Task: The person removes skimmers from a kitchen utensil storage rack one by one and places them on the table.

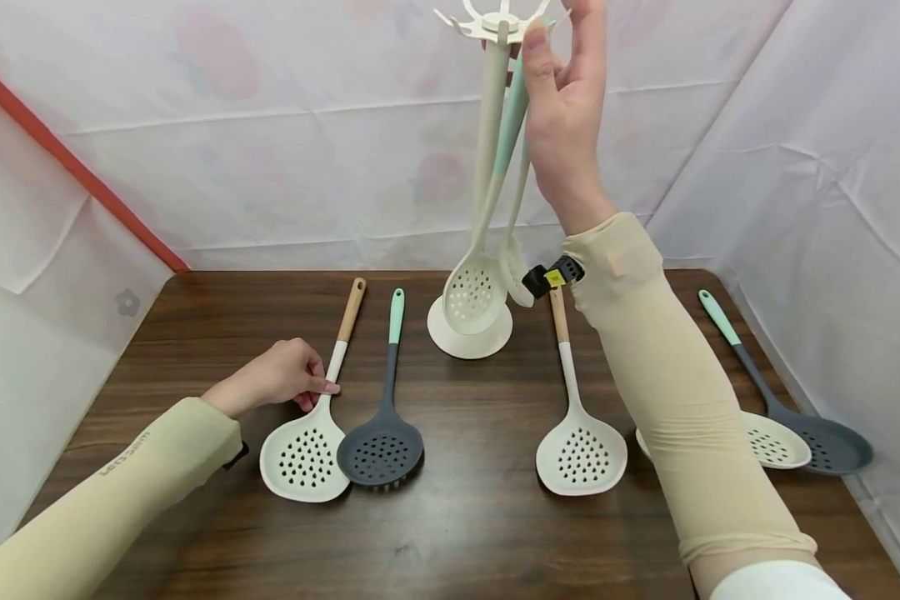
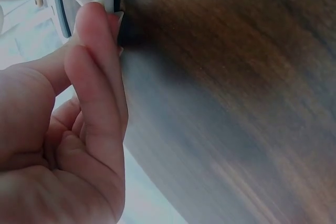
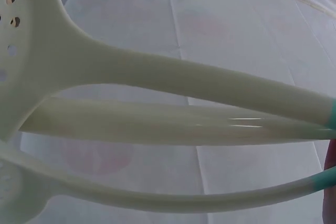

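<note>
Sleeves in beige knit filled the bottom of the head view. At left centre the left hand (image 1: 277,379) rested on the brown wood-grain desk (image 1: 480,517), fingers curled onto the white neck of a wood-handled cream skimmer (image 1: 305,457); a grey skimmer (image 1: 381,448) with a mint grip lay just beside it. At upper centre the right hand (image 1: 566,92) was raised to the hooked crown of a cream rack (image 1: 491,125), fingers pinching the mint handle of a hanging skimmer (image 1: 474,290); a second spoon hung beside it. More skimmers lay at lower right. The step looked like hanging tools on the rack; the next move would call for seating the handle's end on a hook before letting go.

Left wrist view: fingers (image 2: 97,77) curled together, tips against a smooth white handle at the top edge, over blurred wood.

Right wrist view: smooth, matte cream shafts (image 3: 173,80) crossed the frame, perforated bowl at upper left, mint ends at right; the hand itself hardly showed.
</note>
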